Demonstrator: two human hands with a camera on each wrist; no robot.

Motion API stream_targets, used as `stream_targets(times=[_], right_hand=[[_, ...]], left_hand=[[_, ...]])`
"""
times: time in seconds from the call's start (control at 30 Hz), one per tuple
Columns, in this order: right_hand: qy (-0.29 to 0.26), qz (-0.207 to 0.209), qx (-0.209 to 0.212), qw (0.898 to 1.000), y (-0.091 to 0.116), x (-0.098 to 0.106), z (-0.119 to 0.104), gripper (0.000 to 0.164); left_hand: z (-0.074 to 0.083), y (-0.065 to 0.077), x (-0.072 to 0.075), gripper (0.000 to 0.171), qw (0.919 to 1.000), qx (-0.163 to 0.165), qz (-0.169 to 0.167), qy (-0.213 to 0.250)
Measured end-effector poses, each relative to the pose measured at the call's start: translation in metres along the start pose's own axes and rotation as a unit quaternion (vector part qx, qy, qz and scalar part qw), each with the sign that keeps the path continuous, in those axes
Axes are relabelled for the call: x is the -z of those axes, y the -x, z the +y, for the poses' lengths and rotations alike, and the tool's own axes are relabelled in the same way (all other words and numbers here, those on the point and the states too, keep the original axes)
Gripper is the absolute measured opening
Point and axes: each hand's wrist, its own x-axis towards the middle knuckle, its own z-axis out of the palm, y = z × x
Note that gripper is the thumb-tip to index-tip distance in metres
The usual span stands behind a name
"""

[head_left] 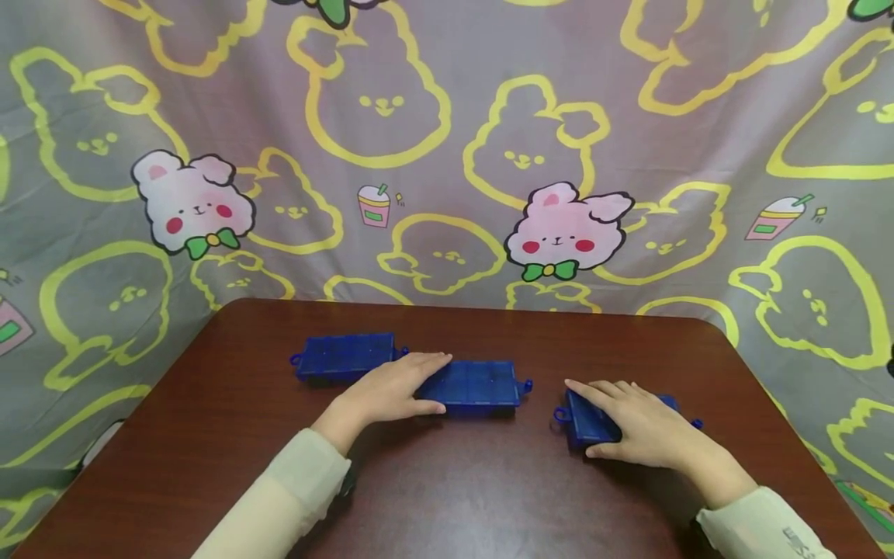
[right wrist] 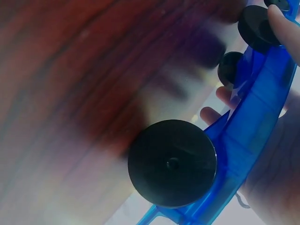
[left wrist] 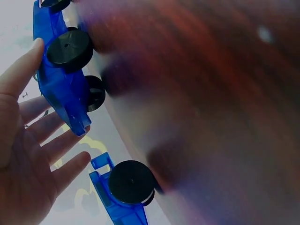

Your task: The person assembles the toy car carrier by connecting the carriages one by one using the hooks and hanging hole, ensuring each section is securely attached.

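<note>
Three blue see-through plastic toy wagons with black wheels are on the table. My left hand [head_left: 387,388] holds the left end of the middle wagon [head_left: 478,384], thumb along its near side and fingers over the far side. My right hand [head_left: 642,425] grips the right wagon [head_left: 587,419] from above and covers much of it. A ring sticks out at that wagon's left end. Behind my left hand stands the left wagon [head_left: 345,357], touched by neither hand. Black wheels show under the held wagons [left wrist: 61,86] [right wrist: 253,122] in both wrist views.
The dark brown wooden table [head_left: 461,481] has rounded back corners. Behind it hangs a grey curtain [head_left: 447,178] with yellow outlines and rabbit heads. A gap of bare table separates the middle and right wagons. A small dark object [head_left: 348,483] peeks out beside the left sleeve.
</note>
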Motion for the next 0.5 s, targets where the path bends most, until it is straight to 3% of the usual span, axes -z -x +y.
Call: stream_targets(times=[0.5], right_hand=[[0.000, 0.000, 0.020, 1.000, -0.0030, -0.0002, 0.0040, 0.091]], left_hand=[[0.0011, -0.0051, 0.0020, 0.080, 0.9998, 0.001, -0.019, -0.001]])
